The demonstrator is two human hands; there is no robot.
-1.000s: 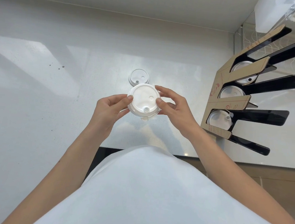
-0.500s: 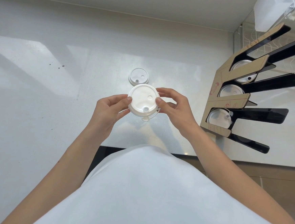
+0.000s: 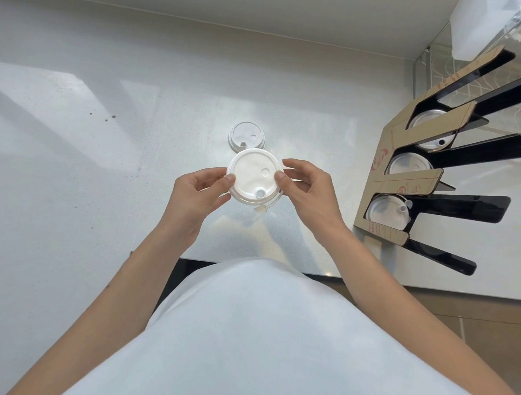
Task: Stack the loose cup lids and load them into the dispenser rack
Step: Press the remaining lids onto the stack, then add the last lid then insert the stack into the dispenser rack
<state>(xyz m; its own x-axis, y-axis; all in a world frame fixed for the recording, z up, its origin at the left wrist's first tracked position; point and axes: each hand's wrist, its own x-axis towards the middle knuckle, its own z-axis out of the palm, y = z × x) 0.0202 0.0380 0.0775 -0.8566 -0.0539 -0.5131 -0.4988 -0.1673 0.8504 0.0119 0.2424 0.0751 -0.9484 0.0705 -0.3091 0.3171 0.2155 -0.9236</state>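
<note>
Little has shifted since a moment ago: both of my hands keep the same hold, and the white lid stack (image 3: 254, 177) has only turned slightly between them. My left hand (image 3: 197, 197) presses its thumb and curled fingers against the stack's left rim, and my right hand (image 3: 307, 191) pinches the right rim, so each grip is clasped on the stack. It is round, smooth, matte white plastic with a raised rim, a small round sip hole near the front and a little tab hanging below. I hold it in the air above the middle of the table (image 3: 68, 166), a glossy white speckled surface, closer to its near edge than its far one.

Just beyond the stack, one loose lid (image 3: 246, 135) lies flat on the table, round and translucent white with a small hole.

Towards the table's right edge stands the dispenser rack (image 3: 410, 181), built of flat brown cardboard panels with long, shiny black prongs fanning out to the right. Three slots each show a round pale lid or lid stack, seen from above. My white garment fills the lower part of the view.
</note>
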